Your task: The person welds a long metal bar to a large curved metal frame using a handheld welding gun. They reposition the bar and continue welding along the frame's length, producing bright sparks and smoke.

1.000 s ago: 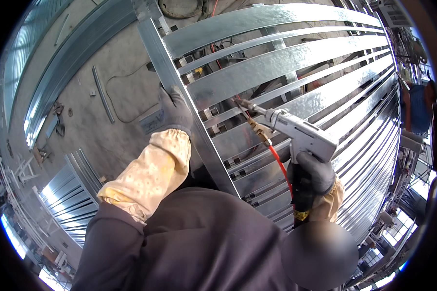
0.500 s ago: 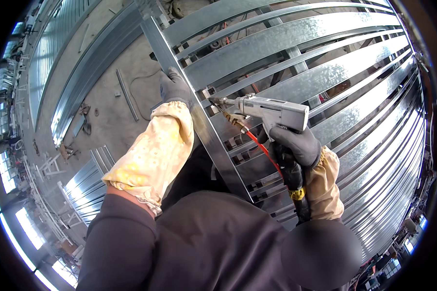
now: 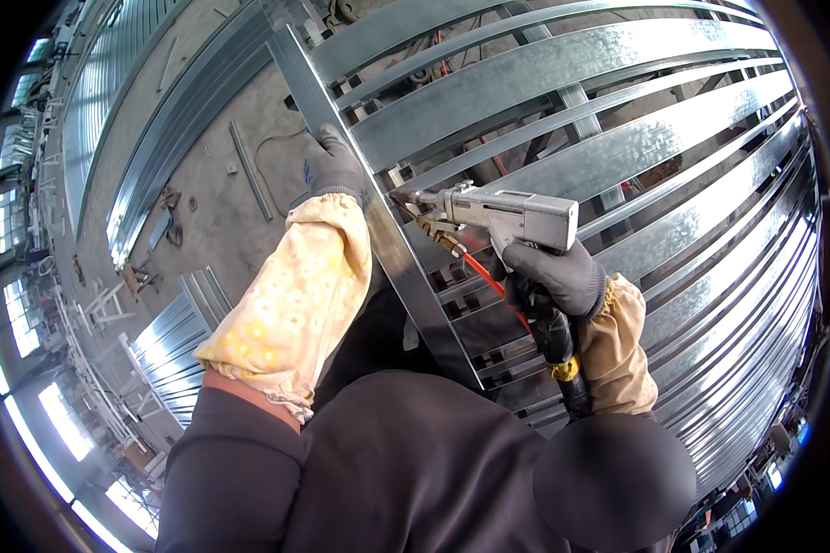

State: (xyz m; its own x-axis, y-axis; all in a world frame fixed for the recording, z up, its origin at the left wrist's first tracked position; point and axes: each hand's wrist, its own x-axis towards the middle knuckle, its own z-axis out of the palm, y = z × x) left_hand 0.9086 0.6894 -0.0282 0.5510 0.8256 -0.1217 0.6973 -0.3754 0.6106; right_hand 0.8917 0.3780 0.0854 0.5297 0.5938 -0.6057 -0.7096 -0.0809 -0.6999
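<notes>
My right hand [image 3: 561,275], in a grey glove, is closed round the handle of a silver pistol-shaped welding gun [image 3: 516,214]. A red hose [image 3: 481,271] and a brass fitting [image 3: 444,240] hang below its nozzle. The nozzle tip meets the inner edge of a galvanized metal rail [image 3: 398,263], close to a slat end. On the same rail, farther off, my gloved left hand [image 3: 330,166] holds the outer edge, thumb on top. Its other fingers are partly hidden. From the rail, long galvanized slats [image 3: 563,64], wide and narrow, run to the right.
A stack of long metal profiles [image 3: 180,120] lies at the left, with a loose strip [image 3: 249,170] and a thin cable on the concrete floor. Nearer left stands another ribbed metal stack [image 3: 175,346]. A crossbar [image 3: 581,115] passes under the slats.
The view has shifted slightly, so the surroundings sit a little farther right. The welding gun's tip stays at nearly the same spot on the rail, and both hands keep their hold.
</notes>
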